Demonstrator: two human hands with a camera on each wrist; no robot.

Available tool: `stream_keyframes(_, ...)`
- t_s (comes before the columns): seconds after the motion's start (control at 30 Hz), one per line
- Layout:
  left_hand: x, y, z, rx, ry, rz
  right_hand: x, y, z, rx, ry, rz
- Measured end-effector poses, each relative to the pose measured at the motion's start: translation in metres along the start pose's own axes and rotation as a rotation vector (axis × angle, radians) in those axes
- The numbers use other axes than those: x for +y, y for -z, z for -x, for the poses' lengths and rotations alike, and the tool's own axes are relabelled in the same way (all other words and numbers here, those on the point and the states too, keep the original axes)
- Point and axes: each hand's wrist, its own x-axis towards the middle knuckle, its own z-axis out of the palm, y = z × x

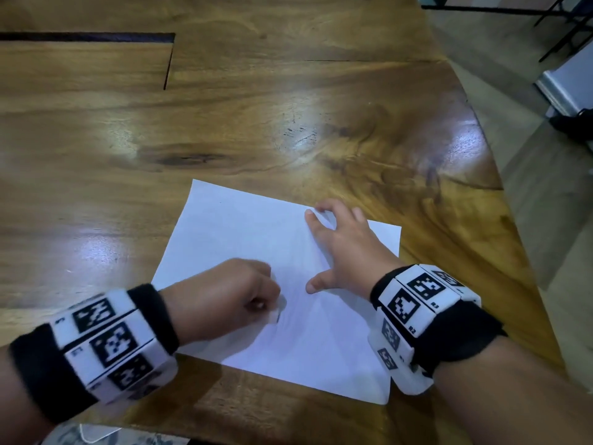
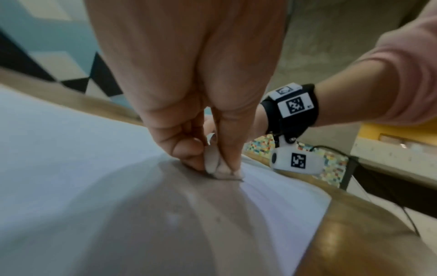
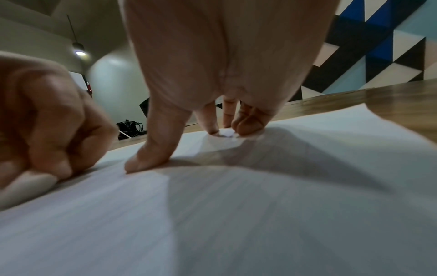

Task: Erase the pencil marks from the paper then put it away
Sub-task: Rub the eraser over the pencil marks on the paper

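Paper (image 1: 224, 239) lies flat on the wooden table (image 1: 288, 107), near the edge closest to you, slightly skewed.

Your left hand (image 1: 224, 293) is curled tight, thumb and fingers pinching a small white eraser (image 2: 212, 162); its lower end touches the sheet near the middle. Hand and eraser are blurred in the head view.

Your right hand (image 1: 346, 248) is spread on the paper's right half, thumb (image 3: 151, 149) and fingertips (image 3: 248, 125) pressing down, palm arched clear, holding nothing.

Pencil marks too faint to make out.
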Motion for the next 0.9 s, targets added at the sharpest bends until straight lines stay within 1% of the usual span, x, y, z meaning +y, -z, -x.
stream_keyframes(0.03,0.0,0.0,0.003,-0.031,0.009,0.014,0.0,0.0,0.0,0.001,0.0,-0.004)
stream_keyframes(0.07,-0.001,0.002,0.0,-0.009,0.004,0.014,0.0,0.0,0.0,0.002,0.001,-0.005)
stream_keyframes(0.1,-0.001,0.007,-0.006,0.05,0.003,-0.005,0.0,0.0,0.0,0.001,0.001,-0.002)
stream_keyframes(0.13,-0.001,0.012,-0.016,0.137,0.006,-0.04,0.0,0.0,0.001,0.001,0.001,0.001)
stream_keyframes(0.2,-0.003,0.024,-0.037,0.281,0.075,-0.092,-0.001,0.001,0.001,0.003,-0.001,0.005)
stream_keyframes(0.23,-0.005,0.027,-0.044,0.307,0.099,-0.093,-0.001,0.001,0.001,0.005,-0.002,0.005)
stream_keyframes(0.27,-0.006,0.026,-0.045,0.315,0.091,-0.076,-0.001,0.001,0.001,0.004,-0.003,0.004)
stream_keyframes(0.33,-0.004,0.016,-0.03,0.274,0.006,-0.06,-0.001,0.001,0.0,-0.001,-0.004,-0.001)
stream_keyframes(0.4,0.001,0.002,-0.003,0.141,-0.044,-0.026,0.0,0.001,0.0,-0.005,-0.002,-0.006)
stream_keyframes(0.43,0.002,-0.004,0.009,0.072,-0.04,-0.01,0.0,0.001,0.001,-0.007,-0.001,-0.008)
stream_keyframes(0.5,-0.002,-0.009,0.021,-0.003,-0.004,0.036,0.0,0.001,0.001,-0.006,0.0,-0.011)
stream_keyframes(0.57,-0.002,-0.004,0.013,0.007,0.0,0.035,0.0,0.001,0.001,-0.002,0.0,-0.011)
stream_keyframes(0.67,-0.001,0.008,-0.014,0.167,-0.001,-0.03,0.0,0.0,0.001,0.005,-0.002,0.002)
stream_keyframes(0.7,-0.001,0.01,-0.018,0.197,0.003,-0.052,0.0,0.0,0.0,0.005,-0.002,0.006)
stream_keyframes(0.73,-0.001,0.008,-0.017,0.2,-0.002,-0.057,-0.001,0.0,0.0,0.004,-0.002,0.009)
stream_keyframes(0.83,0.003,-0.004,0.008,0.093,-0.054,-0.026,0.0,0.0,0.0,0.006,-0.002,0.002)
stream_keyframes(0.9,0.006,-0.014,0.027,0.003,-0.044,-0.012,0.0,0.0,0.0,0.006,-0.001,-0.007)
